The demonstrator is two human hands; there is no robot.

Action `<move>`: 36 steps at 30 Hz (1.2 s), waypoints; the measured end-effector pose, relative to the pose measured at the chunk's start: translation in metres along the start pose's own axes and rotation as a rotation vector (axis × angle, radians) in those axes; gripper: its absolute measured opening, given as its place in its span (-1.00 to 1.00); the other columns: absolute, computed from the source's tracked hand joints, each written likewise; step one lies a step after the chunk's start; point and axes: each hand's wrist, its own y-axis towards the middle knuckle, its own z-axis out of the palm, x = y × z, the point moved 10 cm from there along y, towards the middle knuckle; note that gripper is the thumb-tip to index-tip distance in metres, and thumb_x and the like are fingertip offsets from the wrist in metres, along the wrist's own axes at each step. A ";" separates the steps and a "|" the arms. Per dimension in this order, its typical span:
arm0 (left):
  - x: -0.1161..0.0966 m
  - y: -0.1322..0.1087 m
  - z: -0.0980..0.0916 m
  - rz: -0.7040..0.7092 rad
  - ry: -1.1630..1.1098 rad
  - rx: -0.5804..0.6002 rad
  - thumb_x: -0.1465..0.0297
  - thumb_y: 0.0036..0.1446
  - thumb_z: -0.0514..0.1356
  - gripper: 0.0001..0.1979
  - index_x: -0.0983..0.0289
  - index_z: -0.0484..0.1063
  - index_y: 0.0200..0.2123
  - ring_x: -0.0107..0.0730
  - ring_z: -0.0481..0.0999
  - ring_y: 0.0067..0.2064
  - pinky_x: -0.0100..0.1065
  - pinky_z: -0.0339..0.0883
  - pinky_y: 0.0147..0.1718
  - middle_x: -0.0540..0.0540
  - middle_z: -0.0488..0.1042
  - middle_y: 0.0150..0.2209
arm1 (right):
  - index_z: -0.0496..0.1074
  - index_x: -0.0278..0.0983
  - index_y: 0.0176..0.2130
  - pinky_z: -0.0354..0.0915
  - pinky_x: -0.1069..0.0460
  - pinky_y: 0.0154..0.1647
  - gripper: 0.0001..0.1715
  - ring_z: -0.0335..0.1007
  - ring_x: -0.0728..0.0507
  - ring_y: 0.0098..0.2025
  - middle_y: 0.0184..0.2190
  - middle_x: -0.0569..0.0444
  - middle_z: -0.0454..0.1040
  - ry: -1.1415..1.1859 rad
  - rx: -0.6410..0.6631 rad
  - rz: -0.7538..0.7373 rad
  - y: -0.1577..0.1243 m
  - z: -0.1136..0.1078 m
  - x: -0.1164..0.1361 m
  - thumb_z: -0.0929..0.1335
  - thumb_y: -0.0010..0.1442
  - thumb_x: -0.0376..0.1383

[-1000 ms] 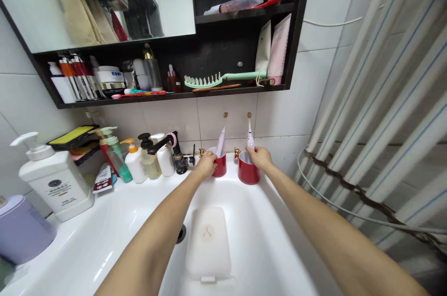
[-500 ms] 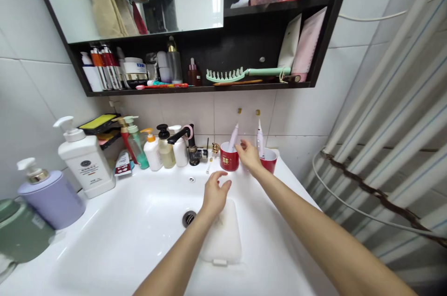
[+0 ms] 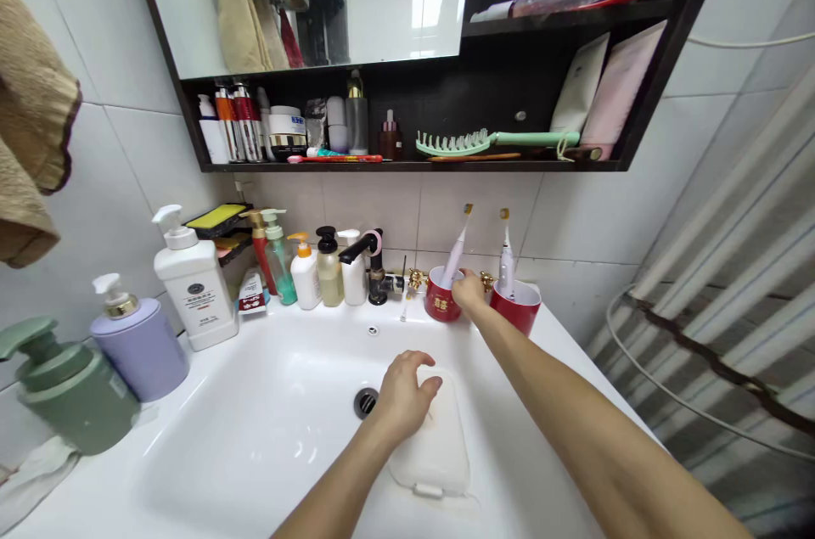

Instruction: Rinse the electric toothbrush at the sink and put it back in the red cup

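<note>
My right hand [image 3: 469, 291] is closed at the right side of a red cup [image 3: 441, 301] with gold characters; some of its fingers are hidden behind the rim. A pale pink electric toothbrush [image 3: 456, 255] leans in this cup. To the right is a second red cup [image 3: 519, 310] holding another pale electric toothbrush [image 3: 507, 267], partly behind my right forearm. My left hand [image 3: 407, 395] is open, thumb and fingers apart and holding nothing, above a closed white plastic case [image 3: 439, 446] at the right side of the sink.
The white sink [image 3: 255, 437] has a black faucet [image 3: 375, 267] at its back. Several pump bottles [image 3: 306, 276] line the left and rear rim. Overhead, a dark mirror cabinet [image 3: 407, 165] holds a green hairbrush [image 3: 497, 140] and toiletries. White ribbed pipes [image 3: 719, 310] stand at the right.
My right hand has moved onto the right side of the left red cup and closed there. My left hand has drawn back nearer over the white case. The whole view has shifted leftward.
</note>
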 end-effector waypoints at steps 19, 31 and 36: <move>-0.003 0.044 0.000 -0.012 -0.389 -0.140 0.50 -0.20 0.04 -0.88 0.33 0.33 -0.49 -0.47 0.31 -0.47 -0.46 0.16 -0.44 0.04 0.36 -0.54 | 0.22 -0.44 -0.16 0.15 0.04 -0.18 -0.48 0.26 -0.09 -0.22 -0.26 -0.09 0.35 0.094 0.270 -0.028 -0.159 0.012 -0.022 0.06 -0.16 -0.54; -0.002 -0.007 -0.068 -0.081 -0.953 -0.463 0.35 -0.26 0.13 -0.81 0.34 0.25 -0.52 -0.62 0.22 -0.56 -0.53 0.14 -0.54 -0.06 0.25 -0.60 | 0.08 -0.32 -0.07 0.15 0.05 -0.17 -0.51 0.18 -0.08 -0.14 -0.12 -0.04 0.22 0.296 0.359 -0.135 -0.182 -0.023 0.028 0.12 -0.02 -0.21; 0.009 -0.009 -0.028 -0.213 -1.167 -0.288 0.37 -0.25 0.14 -0.83 0.35 0.25 -0.55 -0.63 0.25 -0.59 -0.54 0.15 -0.57 -0.06 0.26 -0.64 | 0.13 -0.24 -0.14 0.20 0.11 -0.55 -0.60 0.22 0.03 -0.56 -0.49 0.13 0.27 0.407 0.660 -0.088 -0.226 -0.007 0.029 0.18 -0.05 -0.23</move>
